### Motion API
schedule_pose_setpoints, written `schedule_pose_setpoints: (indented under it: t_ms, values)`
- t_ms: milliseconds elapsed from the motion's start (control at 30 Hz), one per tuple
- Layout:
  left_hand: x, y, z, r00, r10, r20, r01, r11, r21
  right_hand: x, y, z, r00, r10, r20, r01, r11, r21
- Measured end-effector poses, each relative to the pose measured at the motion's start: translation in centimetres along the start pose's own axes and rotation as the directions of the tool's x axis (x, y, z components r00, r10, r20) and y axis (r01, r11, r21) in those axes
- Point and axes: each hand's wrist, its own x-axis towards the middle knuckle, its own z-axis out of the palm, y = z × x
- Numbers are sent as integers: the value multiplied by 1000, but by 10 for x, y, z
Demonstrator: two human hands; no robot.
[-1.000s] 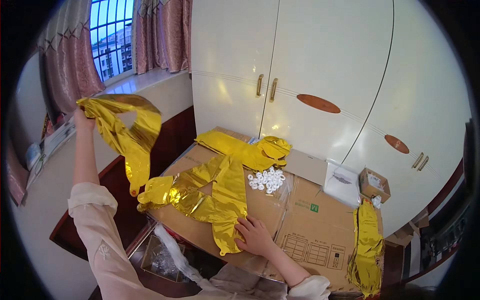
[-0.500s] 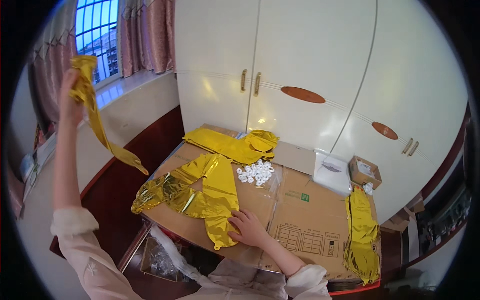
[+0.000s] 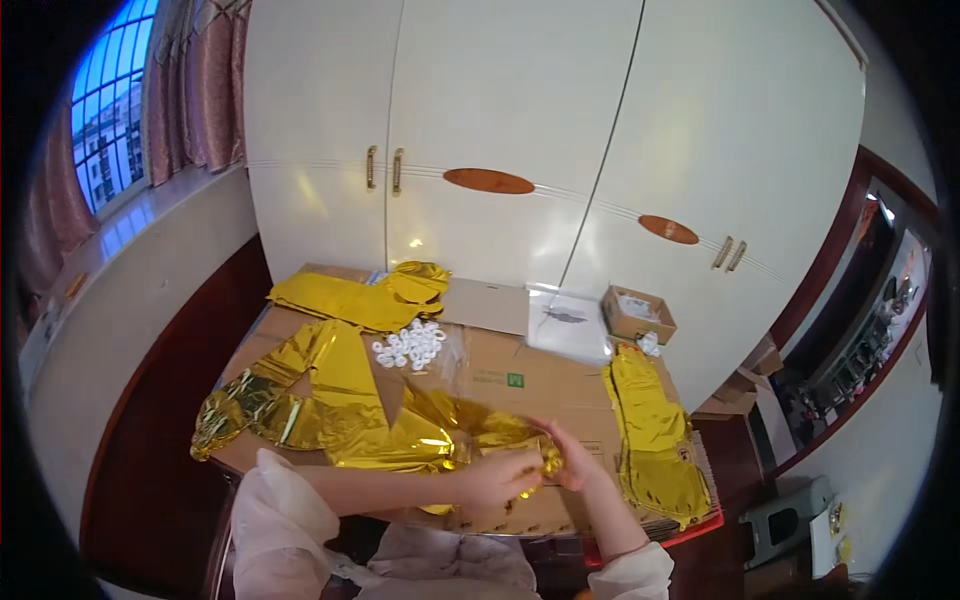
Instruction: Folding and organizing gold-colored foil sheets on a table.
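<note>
Both hands are close together over the front middle of the table, on a flat gold foil balloon point(image 3: 485, 420). My left hand point(image 3: 503, 477) is closed on its gathered end, the forearm reaching across from the left. My right hand point(image 3: 570, 455) curls round the same bunched foil point(image 3: 548, 462) from the right side. Some fingertips are hidden or blurred. Left of the hands, a large flat gold foil piece point(image 3: 345, 385) is spread out, partly beneath the held balloon. Behind it lies more gold foil point(image 3: 340, 300), beside a pile of small white rings point(image 3: 410, 345).
Cardboard point(image 3: 500, 375) covers the table. To the right lies a stack of gold foil balloons point(image 3: 655, 430), near a small open carton point(image 3: 640, 315) and a clear plastic sheet point(image 3: 568, 322). White cabinet doors point(image 3: 480, 100) rise behind. A grey stool point(image 3: 785, 525) stands on the right.
My left hand has swung down from the upper left with the foil balloon, meeting my right hand. The right hand has left the spread foil and closed on the balloon. The view has turned right.
</note>
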Motion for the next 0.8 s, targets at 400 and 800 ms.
schedule_pose_setpoints:
  t_ms: [400, 800]
  values:
    - [32, -40, -18, 951, -115, 286, -98, 766, 635, 3, -13, -119, 929, -230, -289, 15, 805, -593]
    - [-117, -66, -113, 787, -558, -265, 563, 824, -62, -17, -17, -77, 819, -414, 398, 234, -394, -889]
